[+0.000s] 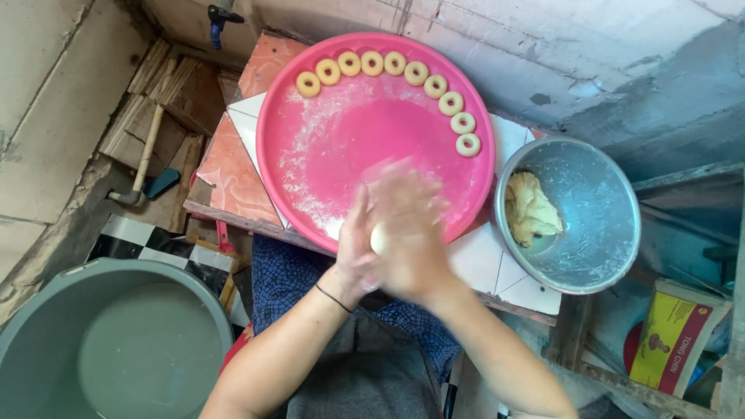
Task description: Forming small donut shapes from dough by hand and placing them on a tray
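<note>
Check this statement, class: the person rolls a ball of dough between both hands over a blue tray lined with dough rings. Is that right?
Not quite: the tray is pink, not blue, as the head view shows. The hands do roll a ball of dough, and dough rings line its far rim.

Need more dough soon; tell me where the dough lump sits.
Head view, right side: the dough lump lies in the metal bowl, against its left wall, beside the pink tray.

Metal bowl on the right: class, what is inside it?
Inside the metal bowl a lump of pale yellow dough lies against the left wall, with a dusting of white flour on the bare metal. Whatever is under the lump is covered.
</note>
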